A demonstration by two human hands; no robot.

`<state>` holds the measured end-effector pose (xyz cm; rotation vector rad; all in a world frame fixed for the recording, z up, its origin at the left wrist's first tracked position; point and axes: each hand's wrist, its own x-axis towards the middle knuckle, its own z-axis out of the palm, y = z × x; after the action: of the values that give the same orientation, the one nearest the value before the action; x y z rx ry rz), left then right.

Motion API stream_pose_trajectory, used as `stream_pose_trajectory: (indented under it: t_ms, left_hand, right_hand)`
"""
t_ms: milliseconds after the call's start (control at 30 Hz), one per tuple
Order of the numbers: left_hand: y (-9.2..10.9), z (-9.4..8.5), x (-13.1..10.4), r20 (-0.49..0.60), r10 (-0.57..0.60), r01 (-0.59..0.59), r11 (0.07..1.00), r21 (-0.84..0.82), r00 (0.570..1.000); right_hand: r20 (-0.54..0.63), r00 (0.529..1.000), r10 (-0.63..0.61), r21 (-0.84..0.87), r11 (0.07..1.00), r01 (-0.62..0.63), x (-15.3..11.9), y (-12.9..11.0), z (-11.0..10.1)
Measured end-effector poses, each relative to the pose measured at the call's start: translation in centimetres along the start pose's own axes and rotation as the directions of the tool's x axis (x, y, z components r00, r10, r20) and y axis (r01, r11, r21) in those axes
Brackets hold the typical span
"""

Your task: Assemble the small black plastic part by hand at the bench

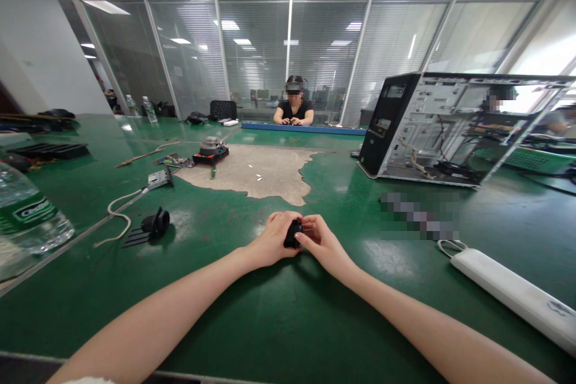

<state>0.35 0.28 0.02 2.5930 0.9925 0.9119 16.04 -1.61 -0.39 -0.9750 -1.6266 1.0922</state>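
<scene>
Just above the green table (252, 324), my left hand (272, 239) is wrapped round a small black part (292, 234), whose kind I cannot make out. My right hand (324, 247) pinches the same part from the other side, thumb and fingertips on its edge. Much of the part is hidden by the fingers. To the left of my hands lies a black plastic piece (157, 225) with a round end and several thin prongs.
An opened computer case (405, 132) stands at the right, with a white power strip (513, 294) nearer me. At the left are a water bottle (33, 216), a cable with a metal bracket (159, 177) and circuit boards (177, 160). A person (294, 102) sits across the table.
</scene>
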Motion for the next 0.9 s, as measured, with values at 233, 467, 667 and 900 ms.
stream_pose_trajectory:
  t_ms: [233, 467, 667, 900]
  left_hand:
    - [0.14, -0.25, -0.07, 0.009, 0.001, -0.001, 1.0, 0.001, 1.0]
    - [0.19, -0.23, -0.04, 0.001, 0.005, -0.005, 1.0, 0.004, 1.0]
    - [0.11, -0.19, -0.01, 0.001, 0.004, -0.004, 1.0, 0.005, 1.0]
    - [0.12, -0.22, 0.01, 0.0, 0.014, -0.014, 1.0, 0.006, 1.0]
  right_hand:
    - [-0.005, 0.995, -0.099, -0.121, 0.988, 0.098, -0.5, -0.65, 0.04]
    - [-0.023, 0.998, -0.062, -0.036, 0.997, 0.062, -0.03, -0.06, -0.09]
    - [0.025, 1.0, 0.016, -0.025, 1.0, -0.015, 0.02, -0.05, 0.03]
    - [-0.025, 0.993, -0.111, -0.127, 0.986, 0.107, -0.38, -0.69, -0.07]
